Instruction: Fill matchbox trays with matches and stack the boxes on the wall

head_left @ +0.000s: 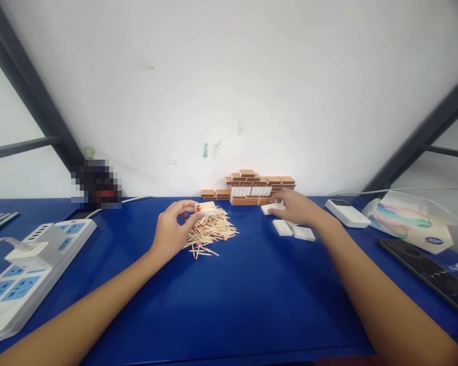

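My left hand [170,229] holds a small open matchbox tray [205,207] filled with matches, just above a loose pile of red-tipped matches [210,231] on the blue table [252,295]. My right hand [295,207] rests on a white matchbox sleeve [269,208], fingers pinching it. Two more white sleeves [293,230] lie flat beside that hand. Behind, against the wall, stands a stack of closed matchboxes [252,187], brown-sided with white faces.
A white and blue power strip [26,264] with a plugged adapter lies at the left. At the right are a white power bank [347,212], a tissue pack [408,223] and a dark phone [429,274]. Dark metal struts frame both sides.
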A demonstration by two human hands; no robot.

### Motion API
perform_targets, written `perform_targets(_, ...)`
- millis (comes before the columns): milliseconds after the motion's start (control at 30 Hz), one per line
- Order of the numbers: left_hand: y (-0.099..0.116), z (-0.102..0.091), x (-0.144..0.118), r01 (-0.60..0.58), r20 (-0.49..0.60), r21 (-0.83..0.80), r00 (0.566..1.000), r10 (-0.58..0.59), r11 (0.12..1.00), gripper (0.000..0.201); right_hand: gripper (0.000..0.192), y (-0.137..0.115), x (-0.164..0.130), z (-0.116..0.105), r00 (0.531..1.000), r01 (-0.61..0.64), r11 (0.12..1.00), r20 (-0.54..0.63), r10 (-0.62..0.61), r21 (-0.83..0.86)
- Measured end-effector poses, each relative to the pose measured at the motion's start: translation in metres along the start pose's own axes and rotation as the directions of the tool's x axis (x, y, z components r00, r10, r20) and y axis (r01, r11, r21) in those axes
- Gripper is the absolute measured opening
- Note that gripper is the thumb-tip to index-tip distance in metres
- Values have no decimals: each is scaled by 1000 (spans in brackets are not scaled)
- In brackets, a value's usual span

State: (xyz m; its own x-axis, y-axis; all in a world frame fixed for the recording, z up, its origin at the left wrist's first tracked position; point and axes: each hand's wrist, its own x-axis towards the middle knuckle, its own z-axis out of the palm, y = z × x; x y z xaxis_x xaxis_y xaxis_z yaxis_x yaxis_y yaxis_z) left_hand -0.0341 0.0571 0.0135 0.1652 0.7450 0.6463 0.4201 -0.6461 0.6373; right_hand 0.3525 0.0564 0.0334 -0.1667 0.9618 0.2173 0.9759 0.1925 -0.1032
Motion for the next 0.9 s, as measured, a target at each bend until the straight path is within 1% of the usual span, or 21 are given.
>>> perform_targets(100, -1, 0, 0, 3, 8, 6, 1000, -3, 1000, 24, 33, 0, 0, 3, 1000, 28, 1000, -10, -28, -10)
perform_targets(267, -1, 1, -1, -10, 7, 27, 1000, 10, 1000, 26, 28, -5, 1, 5, 999, -32, 999, 20, 33, -42)
perform_targets(367, 0, 0, -1, -9, 0, 29, 1000, 9, 1000, 25, 24, -8, 0, 5, 999, -27, 999, 30, 28, -30)
perform_targets(433, 0, 0, -1, -14, -2, 21, 1000, 14, 1000, 25, 25, -8, 0, 6, 1000, -14, 1000, 25, 14, -10)
perform_targets(600, -1, 0, -1, -18, -6, 37, 1000, 18, 999, 26, 28, -4, 2, 11, 1000, -4, 1000, -4, 4, 2)
perform_targets(733, -4, 1, -1, -17, 2, 34, 1000, 17, 999, 26, 29, 1, 4, 15, 1000, 12, 1000, 6, -12, -25)
perform_targets(900, -4, 1, -2, -2, 11, 26, 1000, 2, 1000, 26, 25, 3, 5, 15, 1000, -9, 1000, 30, 10, -29)
